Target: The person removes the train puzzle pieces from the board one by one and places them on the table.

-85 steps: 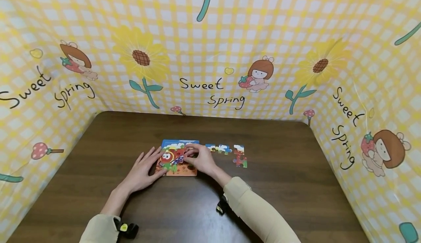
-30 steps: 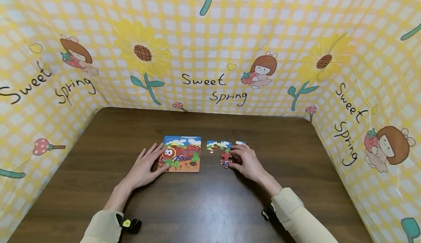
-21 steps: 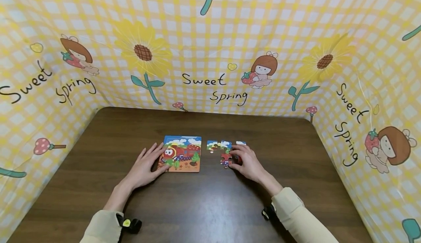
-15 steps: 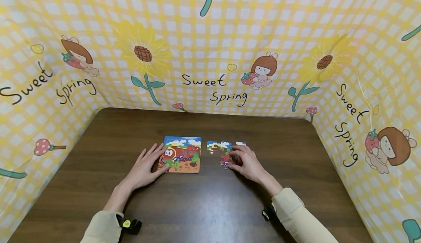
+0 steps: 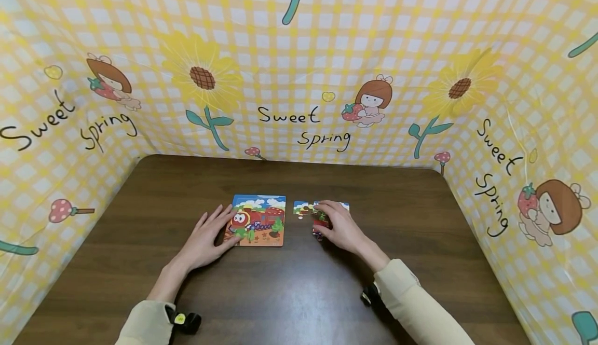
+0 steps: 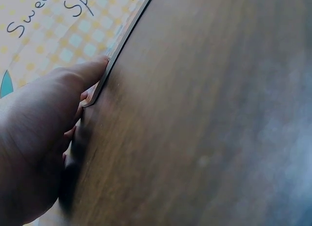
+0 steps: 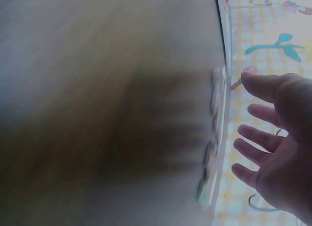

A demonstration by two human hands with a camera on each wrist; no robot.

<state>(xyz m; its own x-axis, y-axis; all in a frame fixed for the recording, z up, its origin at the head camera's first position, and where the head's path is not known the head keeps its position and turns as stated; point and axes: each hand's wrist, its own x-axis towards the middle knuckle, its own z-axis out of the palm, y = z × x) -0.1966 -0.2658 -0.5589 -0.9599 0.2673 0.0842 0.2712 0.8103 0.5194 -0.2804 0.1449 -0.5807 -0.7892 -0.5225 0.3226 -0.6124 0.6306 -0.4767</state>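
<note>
In the head view, a jigsaw puzzle board (image 5: 261, 237) printed with a red cartoon train lies on the table. My left hand (image 5: 201, 241) rests on its left side, fingers along the edge and thumb at the near corner. The left wrist view shows that thumb (image 6: 95, 72) against the board's rim. To the right of the board lie several loose puzzle pieces (image 5: 301, 207). Over them is my right hand (image 5: 343, 231), hiding some. The right wrist view shows its fingers (image 7: 261, 138) spread and loosely bent, holding nothing, apart from the pieces (image 7: 214, 143).
The brown wooden table (image 5: 289, 303) has rounded far corners. A yellow checked cloth (image 5: 289, 65) with flowers and lettering stands round its back and sides. Each wrist carries a small black camera, such as the left camera (image 5: 189, 322).
My right hand has left the board and gone right to the loose pieces. In the last half second it has shifted slightly left over them. The left hand stays on the board.
</note>
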